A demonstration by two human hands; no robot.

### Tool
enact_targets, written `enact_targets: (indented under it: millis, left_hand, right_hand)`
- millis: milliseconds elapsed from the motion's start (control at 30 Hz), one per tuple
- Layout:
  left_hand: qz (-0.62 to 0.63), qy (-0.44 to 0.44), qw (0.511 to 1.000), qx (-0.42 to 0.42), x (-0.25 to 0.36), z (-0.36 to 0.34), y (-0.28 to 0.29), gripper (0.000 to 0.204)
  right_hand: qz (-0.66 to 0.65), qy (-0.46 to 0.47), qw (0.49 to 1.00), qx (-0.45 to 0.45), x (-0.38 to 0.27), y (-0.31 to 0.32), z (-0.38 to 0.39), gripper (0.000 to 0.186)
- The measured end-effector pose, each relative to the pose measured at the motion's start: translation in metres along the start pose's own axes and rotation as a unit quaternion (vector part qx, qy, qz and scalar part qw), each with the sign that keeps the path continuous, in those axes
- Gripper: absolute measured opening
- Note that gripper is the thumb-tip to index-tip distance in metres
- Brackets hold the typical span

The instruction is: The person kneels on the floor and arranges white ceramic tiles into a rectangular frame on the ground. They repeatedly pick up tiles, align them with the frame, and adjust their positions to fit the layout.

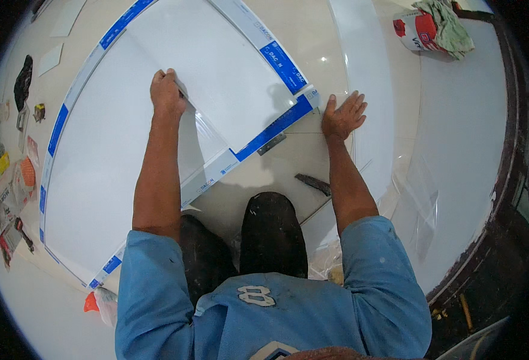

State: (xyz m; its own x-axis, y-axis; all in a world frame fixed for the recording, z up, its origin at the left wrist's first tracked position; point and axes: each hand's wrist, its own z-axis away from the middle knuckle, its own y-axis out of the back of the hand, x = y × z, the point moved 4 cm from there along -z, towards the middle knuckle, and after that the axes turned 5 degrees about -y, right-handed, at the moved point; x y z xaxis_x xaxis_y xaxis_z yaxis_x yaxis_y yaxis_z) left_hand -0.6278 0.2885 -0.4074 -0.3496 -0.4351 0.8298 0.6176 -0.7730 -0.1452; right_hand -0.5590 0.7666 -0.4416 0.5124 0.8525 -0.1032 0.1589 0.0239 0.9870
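Note:
A large white panel (105, 144) lies on the floor in front of me, in a frame (281, 123) wrapped in blue-and-white protective film. My left hand (167, 94) is closed at the inner edge of a white sheet (207, 57) that makes up the panel's right part. A shadowed slanting gap runs from that hand down to the frame's near side. My right hand (344, 117) is open, fingers apart, just right of the frame's corner and beside a long white strip (369, 78). Whether its palm touches anything, I cannot tell.
A dark narrow piece (314, 183) and a metal plate (272, 144) lie near my knees. Clear plastic (420, 222) sits at the right. A bucket (417, 31) with a green cloth (450, 30) stands far right. Packaging (12, 189) and a tape measure (39, 112) lie left.

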Motion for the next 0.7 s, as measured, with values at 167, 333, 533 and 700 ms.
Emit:
enact_targets:
  millis: [167, 333, 533, 700]
  left_hand:
    - [-0.054, -0.052, 0.993, 0.086, -0.009, -0.001, -0.002, 0.023]
    - [-0.091, -0.057, 0.989, 0.101, -0.014, -0.012, -0.003, 0.031]
    - [-0.108, -0.054, 0.990, 0.069, -0.017, -0.014, 0.006, 0.042]
    - [-0.126, -0.066, 0.981, 0.128, -0.019, -0.008, 0.003, 0.064]
  right_hand:
    - [-0.008, -0.003, 1.000, -0.006, 0.001, 0.000, 0.002, 0.087]
    - [-0.088, 0.059, 0.993, 0.045, -0.012, 0.014, -0.004, 0.064]
    - [-0.322, 0.137, 0.898, -0.268, -0.087, 0.029, -0.023, 0.030]
    - [-0.323, 0.129, 0.887, -0.302, -0.097, 0.039, -0.034, 0.034]
